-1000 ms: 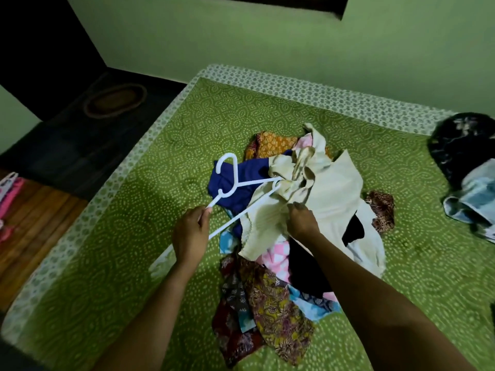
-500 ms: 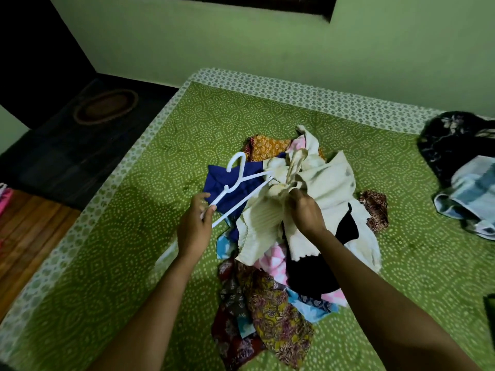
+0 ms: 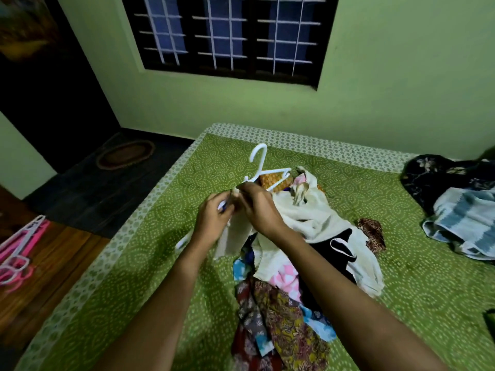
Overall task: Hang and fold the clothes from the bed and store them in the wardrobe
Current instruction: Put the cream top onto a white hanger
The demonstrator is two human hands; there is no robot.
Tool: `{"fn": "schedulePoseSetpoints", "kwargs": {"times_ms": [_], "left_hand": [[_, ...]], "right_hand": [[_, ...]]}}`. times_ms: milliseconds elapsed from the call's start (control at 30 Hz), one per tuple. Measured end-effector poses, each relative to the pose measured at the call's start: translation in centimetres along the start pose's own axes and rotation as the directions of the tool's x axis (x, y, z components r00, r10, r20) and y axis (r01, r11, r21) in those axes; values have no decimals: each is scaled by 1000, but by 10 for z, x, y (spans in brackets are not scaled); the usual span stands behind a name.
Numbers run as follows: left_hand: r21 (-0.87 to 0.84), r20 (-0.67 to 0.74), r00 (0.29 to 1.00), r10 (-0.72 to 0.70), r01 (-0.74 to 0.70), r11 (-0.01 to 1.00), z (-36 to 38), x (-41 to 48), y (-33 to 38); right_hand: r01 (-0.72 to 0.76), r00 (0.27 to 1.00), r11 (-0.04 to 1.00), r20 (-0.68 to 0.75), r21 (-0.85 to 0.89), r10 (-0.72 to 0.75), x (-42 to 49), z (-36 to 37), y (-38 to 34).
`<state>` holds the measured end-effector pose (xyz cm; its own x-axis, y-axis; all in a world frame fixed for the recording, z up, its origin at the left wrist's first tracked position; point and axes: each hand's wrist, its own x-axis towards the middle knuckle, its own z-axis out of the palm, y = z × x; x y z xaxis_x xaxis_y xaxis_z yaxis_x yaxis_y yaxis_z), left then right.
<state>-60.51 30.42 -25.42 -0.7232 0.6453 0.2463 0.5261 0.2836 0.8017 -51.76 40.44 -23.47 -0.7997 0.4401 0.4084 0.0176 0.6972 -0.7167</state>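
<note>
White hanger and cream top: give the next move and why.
Probably slide the pinched edge of the cream top over the near arm of the white hanger: the right hand pinches it beside the left hand, which grips the hanger; the far arm is bare.

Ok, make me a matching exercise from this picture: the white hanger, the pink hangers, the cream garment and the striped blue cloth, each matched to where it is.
Things:
1 white hanger
2 pink hangers
3 cream garment
4 striped blue cloth

Places:
A on the wooden surface left of the bed
B on the bed's right side
C hook pointing up, gripped by the left hand
D pinched by the right hand, trailing onto the clothes pile

Pairs: 1-C, 2-A, 3-D, 4-B.
</note>
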Motion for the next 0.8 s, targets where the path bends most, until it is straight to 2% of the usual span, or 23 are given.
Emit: {"fn": "schedulePoseSetpoints", "kwargs": {"times_ms": [200, 267, 333, 400, 467, 533, 567, 667, 733, 800], "left_hand": [[25, -125, 986, 106, -104, 994, -68, -2, 18], [39, -145, 977, 158, -153, 987, -86, -4, 28], [41, -171, 965, 197, -193, 980, -102, -3, 34], [38, -195, 955, 225, -222, 974, -120, -1, 39], [34, -225, 942, 248, -247, 969, -135, 0, 42], [20, -261, 934, 243, -247, 969, -148, -1, 43], [22, -269, 932, 242, -245, 969, -152, -2, 42], [53, -237, 939, 248, -242, 969, -161, -4, 29], [60, -222, 949, 225, -217, 974, -165, -7, 18], [57, -243, 948, 203, -195, 979, -169, -10, 11]], "right_hand": [[47, 999, 991, -24, 128, -44, 0, 6, -69], [-4, 1000, 982, -22, 188, 8, -1, 9, -79], [-99, 995, 981, 37, 167, 94, -3, 13, -80], [-213, 965, 977, 161, 22, 207, -6, 17, -76], [-314, 891, 931, 281, -189, 357, -8, 22, -63], [-399, 785, 832, 325, -386, 527, -14, 31, -50], [-414, 755, 789, 314, -453, 576, -18, 35, -45], [-316, 792, 706, 234, -634, 564, -26, 43, -48], [-230, 830, 608, 172, -760, 530, -29, 46, -51], [-189, 877, 560, 118, -806, 466, -29, 47, -42]]}}
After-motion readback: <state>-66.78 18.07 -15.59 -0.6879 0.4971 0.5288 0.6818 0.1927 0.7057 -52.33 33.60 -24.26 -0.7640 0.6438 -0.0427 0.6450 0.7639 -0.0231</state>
